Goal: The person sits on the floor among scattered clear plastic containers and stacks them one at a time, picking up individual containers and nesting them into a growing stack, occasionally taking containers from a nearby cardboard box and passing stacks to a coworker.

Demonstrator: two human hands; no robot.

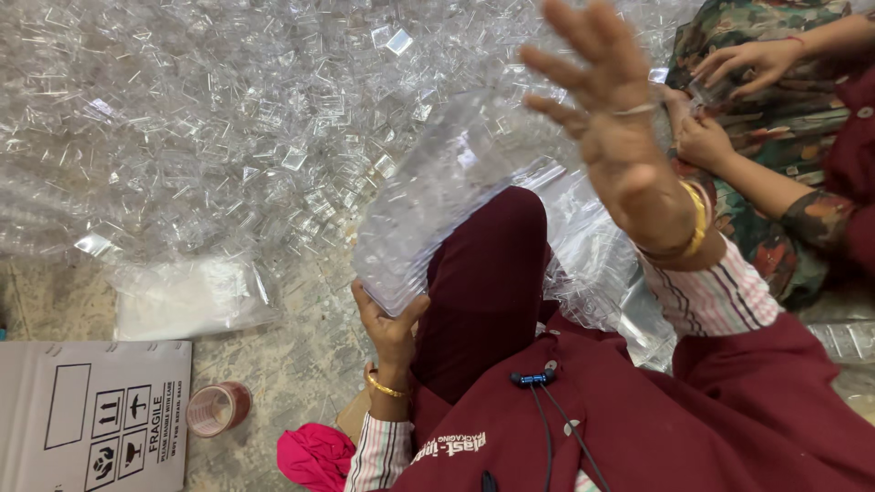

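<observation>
Clear plastic bag [428, 205] of small transparent pieces, resting on maroon knee [488, 273]; left hand [390, 328] grip pinching its lower edge; right hand [611, 100] raised, fingers spread, empty

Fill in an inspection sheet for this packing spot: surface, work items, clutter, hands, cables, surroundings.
Surface: bare floor, speckled.
Work items: stack of clear plastic pieces resting against the raised knee; huge heap of clear plastic pieces beyond it.
Clutter: flat cardboard box, tape roll, pink cloth, clear plastic bag.
Hands: left hand grips the stack's lower edge; right hand is raised, fingers spread, holding nothing.
Cables: black earphone cord on the maroon garment.
Surroundings: another person's hands work at upper right, holding a small clear piece.
</observation>
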